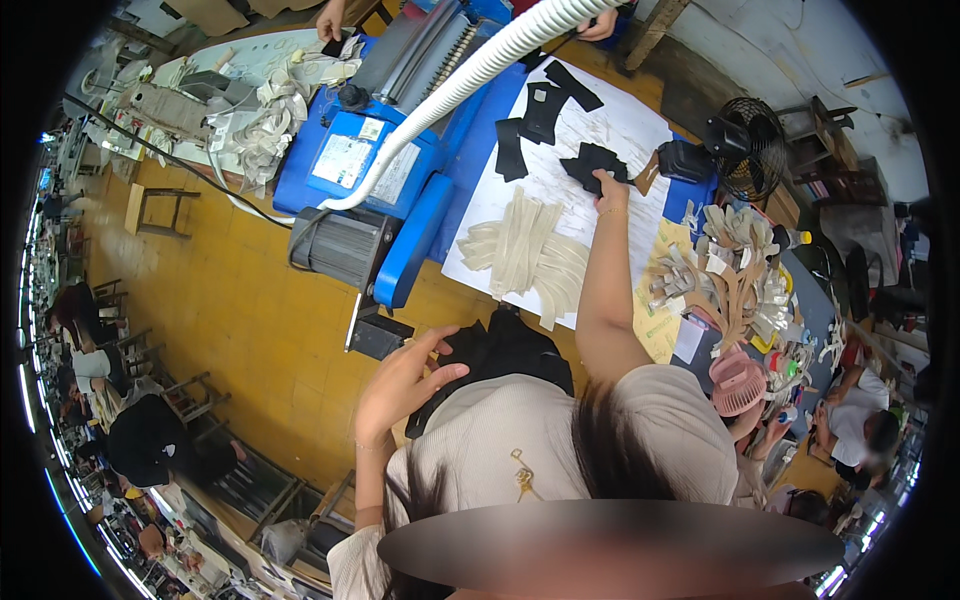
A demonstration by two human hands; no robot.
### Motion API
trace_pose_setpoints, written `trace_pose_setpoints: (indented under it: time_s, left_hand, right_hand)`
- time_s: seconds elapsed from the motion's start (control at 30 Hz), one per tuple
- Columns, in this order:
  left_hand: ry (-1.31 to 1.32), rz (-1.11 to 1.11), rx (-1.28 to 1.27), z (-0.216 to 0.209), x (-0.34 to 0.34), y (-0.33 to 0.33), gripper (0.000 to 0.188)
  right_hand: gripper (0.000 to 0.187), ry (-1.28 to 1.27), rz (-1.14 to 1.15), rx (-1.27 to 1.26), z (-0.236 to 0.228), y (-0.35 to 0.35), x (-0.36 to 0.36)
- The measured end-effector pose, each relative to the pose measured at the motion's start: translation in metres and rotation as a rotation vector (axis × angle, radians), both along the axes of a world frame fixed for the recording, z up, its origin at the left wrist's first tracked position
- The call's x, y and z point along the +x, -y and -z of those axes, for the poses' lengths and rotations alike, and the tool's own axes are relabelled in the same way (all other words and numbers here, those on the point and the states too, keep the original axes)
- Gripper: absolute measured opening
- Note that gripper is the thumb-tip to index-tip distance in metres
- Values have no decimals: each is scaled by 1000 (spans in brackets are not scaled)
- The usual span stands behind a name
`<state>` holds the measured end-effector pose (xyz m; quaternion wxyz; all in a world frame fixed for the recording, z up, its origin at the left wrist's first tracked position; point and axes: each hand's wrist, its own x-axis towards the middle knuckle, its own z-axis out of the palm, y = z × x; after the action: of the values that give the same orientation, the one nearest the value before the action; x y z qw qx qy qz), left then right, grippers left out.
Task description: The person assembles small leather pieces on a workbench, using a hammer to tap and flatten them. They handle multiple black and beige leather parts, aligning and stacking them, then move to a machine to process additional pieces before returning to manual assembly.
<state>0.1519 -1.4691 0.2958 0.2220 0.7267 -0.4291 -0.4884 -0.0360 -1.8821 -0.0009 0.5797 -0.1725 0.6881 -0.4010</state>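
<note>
My right arm stretches out over the white-topped table (480,220). At its end my right hand (612,190) has its fingers closed on the near edge of a small pile of black cut pieces (592,164), fabric-like in look. Farther away lie several flat black pieces (543,112), one bearing a small pale label. Nearer to me, pale beige strips (528,245) are fanned out in crossing bundles. My left hand (408,385) hangs above my lap, fingers apart and nothing in it, beside the black cloth (500,355) there.
Left of the table stands a blue machine (365,160) with a motor (340,243) and a white ribbed hose (440,105). A black fan (745,145) is at the far right. Tan and grey pieces (725,270) and a pink fan (737,380) crowd the right side. Other people's hands (598,25) show beyond the machine.
</note>
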Motion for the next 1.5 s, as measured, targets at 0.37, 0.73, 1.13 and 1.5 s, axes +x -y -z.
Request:
trace_pose_setpoints:
  time_s: [0.37, 0.73, 1.13, 1.5]
  left_hand:
    - [-1088, -756, -159, 100, -31, 87, 64]
    - [-1502, -720, -109, 135, -32, 66, 57]
    - [-1661, -902, -347, 134, -30, 14, 56]
    - [-1627, -974, -418, 135, -28, 6, 57]
  right_hand:
    - [53, 361, -391, -54, -101, -84, -15]
    - [61, 304, -1638, -310, -186, -163, 8]
    - [60, -1096, -839, -301, -5, -52, 148]
    - [62, -996, -830, -103, -10, -42, 164]
